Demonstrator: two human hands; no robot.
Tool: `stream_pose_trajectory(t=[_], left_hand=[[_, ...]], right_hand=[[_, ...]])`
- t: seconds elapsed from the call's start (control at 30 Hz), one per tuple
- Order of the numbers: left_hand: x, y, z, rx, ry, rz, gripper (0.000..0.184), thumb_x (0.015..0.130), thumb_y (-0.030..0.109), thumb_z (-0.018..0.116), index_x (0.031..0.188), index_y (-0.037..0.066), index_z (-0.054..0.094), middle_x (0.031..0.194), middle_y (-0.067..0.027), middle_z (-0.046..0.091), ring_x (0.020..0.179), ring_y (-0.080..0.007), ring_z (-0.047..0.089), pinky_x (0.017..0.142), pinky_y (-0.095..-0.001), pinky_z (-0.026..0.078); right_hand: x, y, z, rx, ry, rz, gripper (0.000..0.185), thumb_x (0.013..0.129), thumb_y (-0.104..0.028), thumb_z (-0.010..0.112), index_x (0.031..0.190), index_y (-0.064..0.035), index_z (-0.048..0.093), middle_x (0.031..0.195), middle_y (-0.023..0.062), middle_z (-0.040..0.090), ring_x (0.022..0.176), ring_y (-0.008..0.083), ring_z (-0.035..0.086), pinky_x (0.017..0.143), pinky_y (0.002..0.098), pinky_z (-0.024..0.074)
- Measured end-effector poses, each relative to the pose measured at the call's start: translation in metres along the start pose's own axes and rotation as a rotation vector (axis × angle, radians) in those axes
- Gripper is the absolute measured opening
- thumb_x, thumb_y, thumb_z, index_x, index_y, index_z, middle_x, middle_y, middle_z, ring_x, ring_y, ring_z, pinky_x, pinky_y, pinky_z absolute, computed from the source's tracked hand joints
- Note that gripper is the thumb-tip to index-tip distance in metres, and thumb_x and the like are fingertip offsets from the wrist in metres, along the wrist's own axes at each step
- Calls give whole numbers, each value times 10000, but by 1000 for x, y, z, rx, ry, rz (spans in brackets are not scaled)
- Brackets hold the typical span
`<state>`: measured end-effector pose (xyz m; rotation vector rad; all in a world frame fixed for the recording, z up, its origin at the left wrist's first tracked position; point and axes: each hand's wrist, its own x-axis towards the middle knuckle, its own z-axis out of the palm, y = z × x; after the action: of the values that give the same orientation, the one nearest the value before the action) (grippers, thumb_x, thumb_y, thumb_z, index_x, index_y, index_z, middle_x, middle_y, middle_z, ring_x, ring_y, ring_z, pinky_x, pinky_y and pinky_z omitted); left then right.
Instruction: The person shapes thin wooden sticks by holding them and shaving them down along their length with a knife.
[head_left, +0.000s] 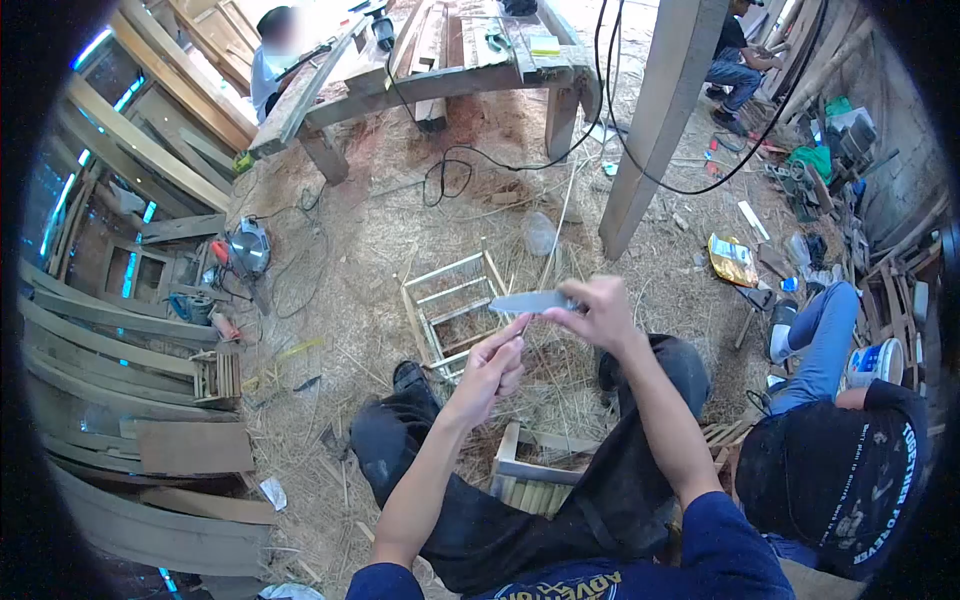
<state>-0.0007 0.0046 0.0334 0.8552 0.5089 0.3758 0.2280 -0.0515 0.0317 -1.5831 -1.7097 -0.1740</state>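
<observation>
My right hand (600, 317) is closed round the handle of a knife (528, 302), its broad pale blade pointing left. Just below the blade, my left hand (488, 370) is closed in a pinch. A short sliver seems to stick up from its fingertips towards the knife, too small to make out. Beneath my hands, on the straw-strewn floor, lies a small frame of wooden slats (455, 308). Between my legs is a low slatted wooden piece (540, 470), partly hidden by my trousers.
A workbench (440, 85) stands ahead, with a person behind it. A post (665, 120) and black cable are right of centre. Planks (150, 385) line the left, near a circular saw (247, 246). Another person (835, 470) sits close on my right; one more crouches far right.
</observation>
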Motion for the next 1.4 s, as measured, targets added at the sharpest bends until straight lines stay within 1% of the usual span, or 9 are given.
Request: stream_pose_trajectory(t=[0.1,0.23,0.4,0.63,0.77,0.9,1.07,1.27,1.4], left_hand=[[0,-1,1,90,16,0,476,1040,162,496,1505,112,406,715,88,321,546,-18,274,470,-186,229],[0,-4,-4,24,-1,51,470,1040,165,506,1498,111,418,727,83,355,554,-20,282,469,-190,243],[4,-10,-6,68,24,24,449,1036,163,511,1474,91,446,705,87,342,541,-22,280,458,-201,230],[2,-3,5,107,-10,54,452,1038,145,490,1483,87,437,696,94,308,550,-23,277,469,-195,230],[6,-13,-3,100,5,32,451,1032,128,484,1477,67,441,691,96,297,546,-22,270,470,-198,234],[1,-10,-6,106,-31,33,446,1025,118,476,1465,45,452,688,95,304,545,-19,269,480,-196,232],[0,-11,-10,170,-8,-9,431,1025,134,479,1445,42,475,692,89,327,558,-21,283,490,-194,242],[4,-14,-9,208,43,42,349,1022,194,515,1321,22,564,795,22,544,586,-20,369,504,-180,277],[14,-8,-3,179,135,122,271,1026,210,544,1215,33,623,797,20,542,589,-20,373,506,-181,285]], right_hand=[[-5,-22,10,84,-84,-217,401,770,-521,770,782,-126,703,507,54,560,440,215,576,477,339,439],[-1,12,3,43,23,70,396,722,-495,814,817,-124,714,547,51,581,468,214,571,481,329,418],[-11,-16,14,104,-61,-140,429,799,-569,722,747,-144,693,499,65,550,431,234,557,481,358,432],[-1,5,-8,30,29,117,392,782,-510,762,794,-120,722,522,58,560,456,228,564,487,360,428],[-9,-20,-2,106,-92,-130,415,767,-520,769,792,-110,712,528,62,564,447,219,555,485,363,425],[0,12,-14,58,111,238,403,803,-493,763,794,-95,703,516,71,579,446,222,583,467,341,443],[-8,-17,-16,384,-195,285,422,831,-399,767,1145,-125,700,614,82,618,482,148,549,518,304,457],[-9,-14,7,621,-172,355,400,850,-348,755,1146,-87,692,751,123,671,567,146,589,571,307,480],[-7,-18,11,704,-146,328,399,857,-339,750,1147,-72,689,775,120,687,618,153,629,608,299,501]])
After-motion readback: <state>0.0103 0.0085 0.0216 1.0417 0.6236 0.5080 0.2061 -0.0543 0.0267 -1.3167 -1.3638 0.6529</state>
